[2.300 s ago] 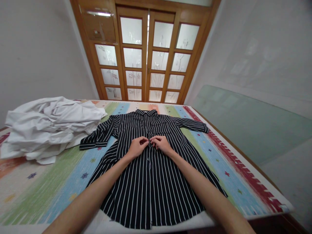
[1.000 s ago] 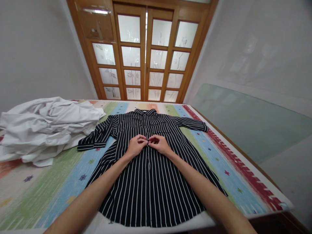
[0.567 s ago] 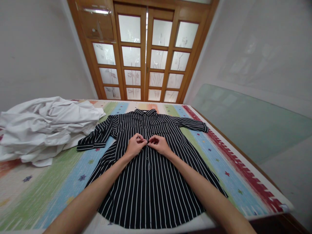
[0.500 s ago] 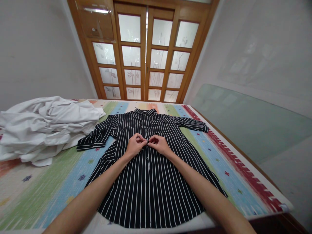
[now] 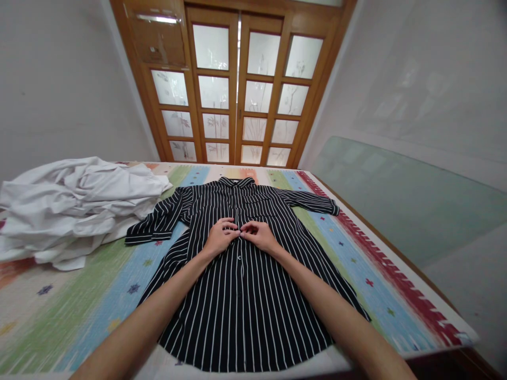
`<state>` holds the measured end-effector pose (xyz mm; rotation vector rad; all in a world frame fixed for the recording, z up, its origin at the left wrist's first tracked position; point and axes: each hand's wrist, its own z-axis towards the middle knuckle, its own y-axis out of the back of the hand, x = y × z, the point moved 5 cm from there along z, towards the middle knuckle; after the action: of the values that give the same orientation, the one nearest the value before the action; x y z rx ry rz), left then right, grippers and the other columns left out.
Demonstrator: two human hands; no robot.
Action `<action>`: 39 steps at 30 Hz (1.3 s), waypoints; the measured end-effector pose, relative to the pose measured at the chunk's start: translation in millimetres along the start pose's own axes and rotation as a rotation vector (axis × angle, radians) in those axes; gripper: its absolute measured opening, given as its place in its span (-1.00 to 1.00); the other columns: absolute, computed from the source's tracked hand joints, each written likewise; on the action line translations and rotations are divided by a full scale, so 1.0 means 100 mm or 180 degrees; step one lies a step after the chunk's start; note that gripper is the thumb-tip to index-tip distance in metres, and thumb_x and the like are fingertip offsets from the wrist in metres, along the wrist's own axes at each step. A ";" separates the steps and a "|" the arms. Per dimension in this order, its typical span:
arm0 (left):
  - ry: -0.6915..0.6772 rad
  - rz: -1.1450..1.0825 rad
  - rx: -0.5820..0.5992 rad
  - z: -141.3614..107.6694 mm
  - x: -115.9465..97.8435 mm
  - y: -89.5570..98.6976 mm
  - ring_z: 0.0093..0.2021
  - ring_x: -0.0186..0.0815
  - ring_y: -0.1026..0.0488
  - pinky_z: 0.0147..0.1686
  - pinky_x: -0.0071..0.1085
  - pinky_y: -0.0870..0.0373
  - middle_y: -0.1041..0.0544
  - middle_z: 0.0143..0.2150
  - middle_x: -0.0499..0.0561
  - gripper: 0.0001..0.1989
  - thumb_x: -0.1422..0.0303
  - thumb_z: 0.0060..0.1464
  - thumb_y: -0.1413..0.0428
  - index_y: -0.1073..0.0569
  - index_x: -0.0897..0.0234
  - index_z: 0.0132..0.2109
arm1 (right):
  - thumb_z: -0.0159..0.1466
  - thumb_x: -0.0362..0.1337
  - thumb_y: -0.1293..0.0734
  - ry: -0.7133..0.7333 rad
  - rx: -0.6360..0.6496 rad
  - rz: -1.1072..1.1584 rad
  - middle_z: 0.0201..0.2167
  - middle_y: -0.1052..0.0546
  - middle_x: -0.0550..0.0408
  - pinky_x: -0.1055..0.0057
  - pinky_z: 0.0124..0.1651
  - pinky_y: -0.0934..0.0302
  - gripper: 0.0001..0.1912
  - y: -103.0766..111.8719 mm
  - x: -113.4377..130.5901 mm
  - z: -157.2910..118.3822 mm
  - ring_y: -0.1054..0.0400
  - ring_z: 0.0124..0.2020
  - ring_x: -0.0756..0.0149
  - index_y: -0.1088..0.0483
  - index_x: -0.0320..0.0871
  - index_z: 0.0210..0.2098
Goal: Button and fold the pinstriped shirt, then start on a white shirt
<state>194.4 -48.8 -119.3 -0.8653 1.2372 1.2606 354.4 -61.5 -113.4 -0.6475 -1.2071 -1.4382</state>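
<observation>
A black shirt with white stripes (image 5: 214, 311) lies spread out, front up, its collar (image 5: 236, 182) at the far end and its sleeves out to the sides. At mid-front, my left hand (image 5: 221, 235) and my right hand (image 5: 258, 235) meet on the button placket. Both hands have thumb and fingers pinched on the shirt's front edge, fingertips nearly touching. Whatever small part sits between the fingertips is hidden. Below them a small button (image 5: 239, 257) shows on the placket.
Crumpled white cloth (image 5: 79, 206) is heaped at the left. A colourful striped cover (image 5: 106, 279) lies under everything. A greenish glass panel (image 5: 396, 190) leans along the right wall, and wooden doors with glass panes (image 5: 237, 84) stand beyond the far edge.
Both hands stay at the same spot on the placket. The left fingers have shifted slightly, with the upper ones a little straighter. The shirt has not moved.
</observation>
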 end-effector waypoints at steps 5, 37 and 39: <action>0.0044 0.0380 0.0096 0.01 -0.04 0.01 -0.14 -0.19 -0.54 -0.04 -0.18 -0.50 -0.47 0.07 0.17 -0.89 0.36 -0.11 -0.29 -0.59 0.32 -0.41 | 0.08 -0.22 -0.43 0.0024 -0.0062 0.0017 -0.44 -0.55 0.10 0.45 -0.37 -0.26 -0.83 0.00 0.02 -0.01 -0.37 -0.46 0.38 -0.51 -0.18 -0.36; -0.0104 0.0598 0.0256 0.00 -0.07 -0.07 -0.45 -0.46 -0.40 -0.30 -0.40 -0.49 -0.41 -0.12 0.05 -0.79 0.32 0.06 -0.09 -0.50 0.32 -0.45 | 0.09 -0.33 -0.41 0.0338 -0.0285 -0.0720 -0.44 -0.58 0.08 0.44 -0.34 -0.26 -0.91 0.02 0.18 -0.05 -0.37 -0.49 0.38 -0.56 -0.16 -0.38; -0.0097 0.0567 0.0254 0.00 -0.06 -0.07 -0.44 -0.45 -0.41 -0.29 -0.39 -0.49 -0.41 -0.11 0.06 -0.80 0.32 0.06 -0.09 -0.51 0.33 -0.44 | 0.10 -0.33 -0.41 0.0280 -0.0267 -0.0740 -0.42 -0.59 0.08 0.44 -0.34 -0.26 -0.91 0.02 0.18 -0.05 -0.38 -0.48 0.38 -0.56 -0.15 -0.37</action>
<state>201.6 -50.9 -114.4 -0.6876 1.3542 1.3506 352.4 -73.0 -98.4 -0.5070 -1.1873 -1.7014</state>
